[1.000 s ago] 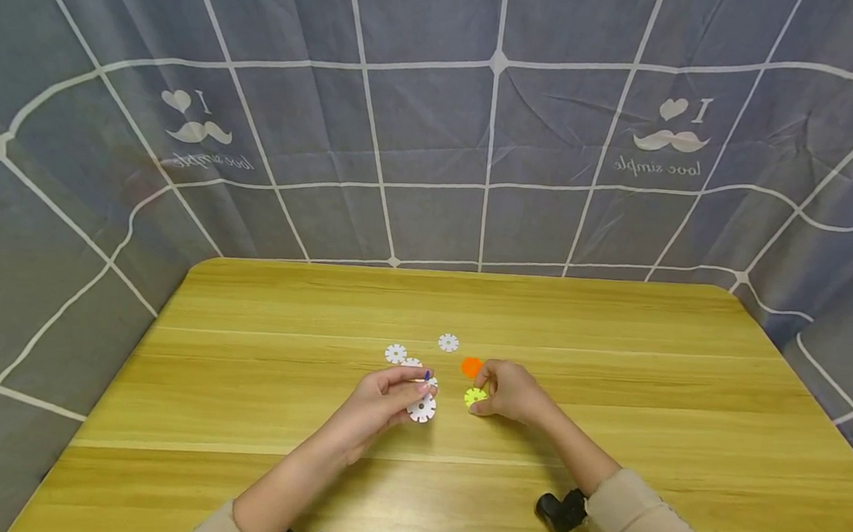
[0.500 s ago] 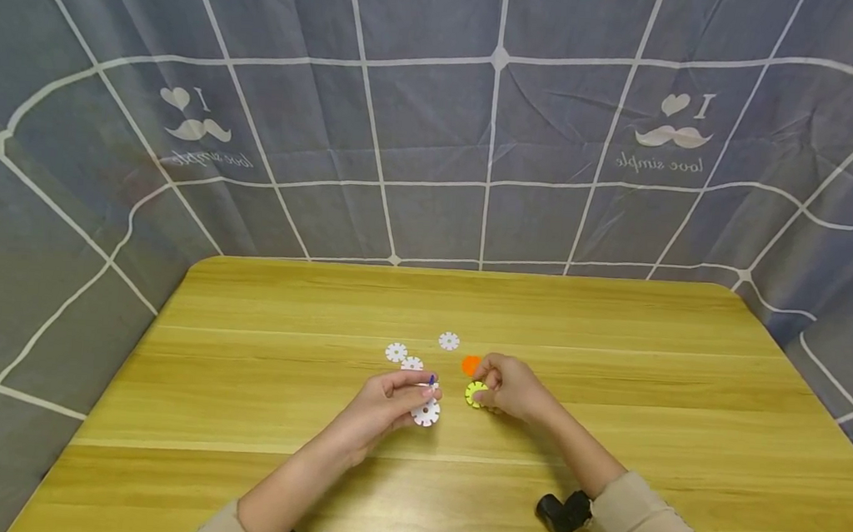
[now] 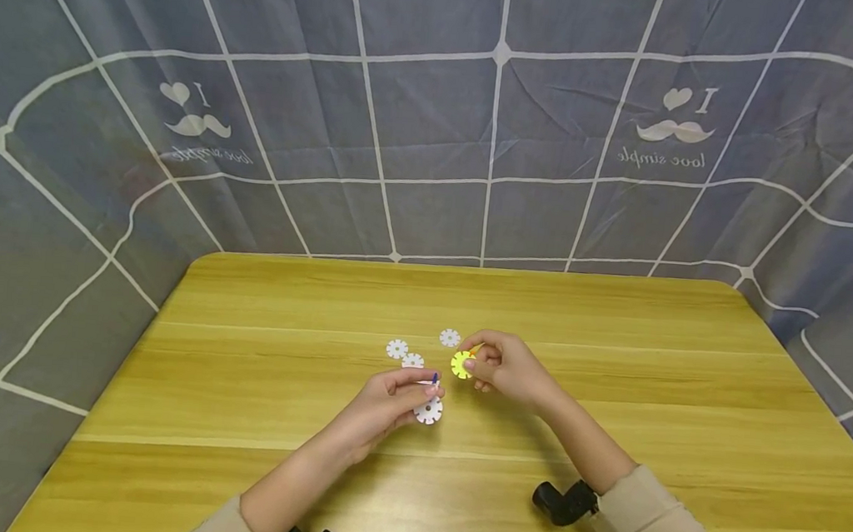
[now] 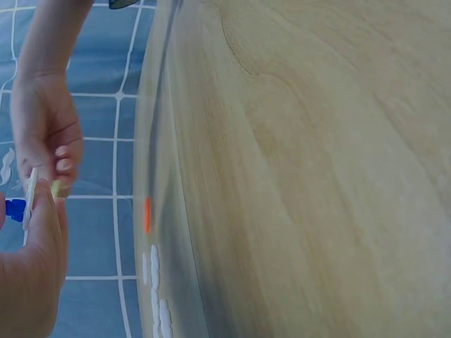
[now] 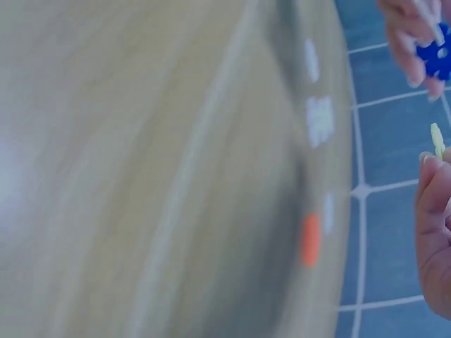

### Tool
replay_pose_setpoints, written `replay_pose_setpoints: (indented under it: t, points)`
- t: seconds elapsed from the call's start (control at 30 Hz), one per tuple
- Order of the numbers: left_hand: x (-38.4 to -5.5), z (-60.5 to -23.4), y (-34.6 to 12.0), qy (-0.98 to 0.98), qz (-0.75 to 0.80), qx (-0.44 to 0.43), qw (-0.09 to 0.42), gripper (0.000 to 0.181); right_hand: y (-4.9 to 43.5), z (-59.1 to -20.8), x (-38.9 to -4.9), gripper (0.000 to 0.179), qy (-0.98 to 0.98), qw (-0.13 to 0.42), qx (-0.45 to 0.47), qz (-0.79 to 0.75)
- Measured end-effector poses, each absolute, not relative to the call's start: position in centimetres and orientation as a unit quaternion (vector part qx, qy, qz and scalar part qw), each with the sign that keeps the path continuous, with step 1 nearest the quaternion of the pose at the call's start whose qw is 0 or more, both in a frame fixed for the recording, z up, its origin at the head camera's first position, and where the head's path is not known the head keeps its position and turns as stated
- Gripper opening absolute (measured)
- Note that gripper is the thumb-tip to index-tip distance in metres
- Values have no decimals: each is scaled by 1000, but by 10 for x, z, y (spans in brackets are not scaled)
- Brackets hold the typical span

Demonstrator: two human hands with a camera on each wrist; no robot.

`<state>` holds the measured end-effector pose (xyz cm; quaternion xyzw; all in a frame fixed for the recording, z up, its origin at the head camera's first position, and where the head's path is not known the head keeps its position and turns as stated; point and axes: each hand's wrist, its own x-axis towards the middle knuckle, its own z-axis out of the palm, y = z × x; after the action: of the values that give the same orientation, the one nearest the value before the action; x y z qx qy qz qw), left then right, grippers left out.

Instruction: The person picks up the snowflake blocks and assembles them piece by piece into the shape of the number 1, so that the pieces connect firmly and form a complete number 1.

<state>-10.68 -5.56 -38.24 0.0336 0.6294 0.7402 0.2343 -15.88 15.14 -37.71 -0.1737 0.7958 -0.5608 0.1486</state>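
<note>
My left hand [image 3: 386, 403] holds a white notched plastic disc [image 3: 427, 411], with a blue notched disc [image 5: 433, 55] joined to it, seen in the right wrist view. My fingers hide part of both. Just to the right, my right hand [image 3: 514, 371] pinches a yellow notched disc [image 3: 459, 365] between thumb and index finger, raised above the table. The yellow disc is close to the left hand but, in the head view, apart from the white one.
On the wooden table [image 3: 280, 305] lie white discs: one [image 3: 396, 349] at left, another [image 3: 412, 361] beside it, and one [image 3: 450, 337] farther back. An orange disc [image 5: 311, 239] lies under the right hand, mostly hidden in the head view. A grey curtain [image 3: 437, 133] hangs behind.
My right hand has lifted the yellow disc off the table and moved it up and left, over the orange disc. My left hand has shifted slightly right, keeping the same grip.
</note>
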Motion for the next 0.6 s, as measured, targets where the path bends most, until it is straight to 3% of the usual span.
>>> replay_pose_setpoints:
  t: [0.6]
  points:
    - [-101, -379, -54, 665, 713, 65, 210, 41, 136, -355, -146, 18, 774, 168, -211, -573]
